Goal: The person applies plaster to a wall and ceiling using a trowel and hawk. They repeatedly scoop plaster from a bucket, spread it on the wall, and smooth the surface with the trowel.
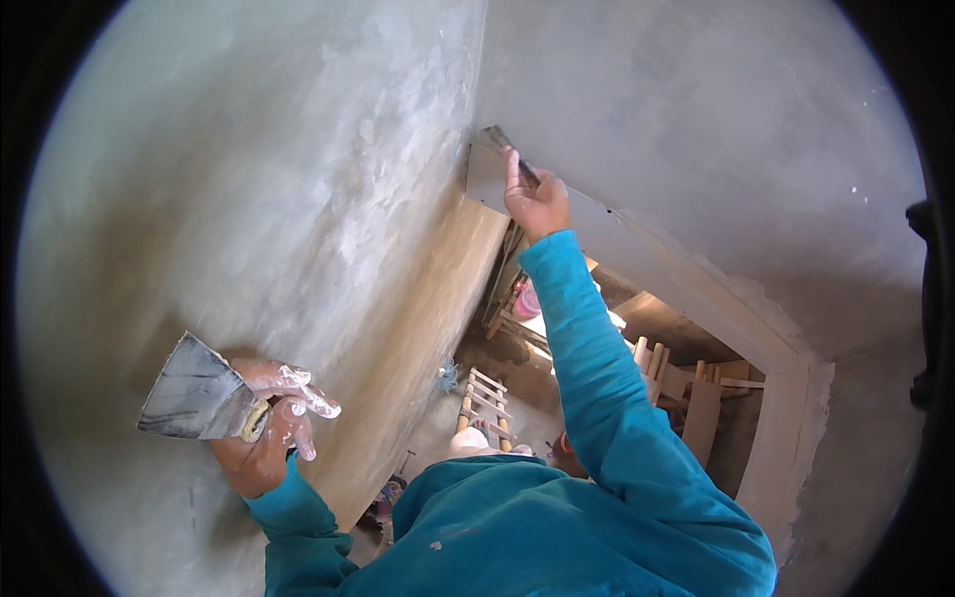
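Observation:
My left hand (267, 428), smeared with white plaster, grips a wide putty knife (196, 395) whose grey-coated blade points left against the grey plastered wall (249, 179). My right hand (534, 202), at the end of a raised teal sleeve, holds a narrower scraper (505, 144) pressed to the upper corner of a door opening, where the wall meets the lintel (647, 254).
Below the opening are a wooden ladder (484, 398), several wooden planks and posts (696, 383) and a pink bucket (525, 301). The plastered reveal (791, 438) of the opening runs down at the right. A dark object (925, 298) sits at the right rim.

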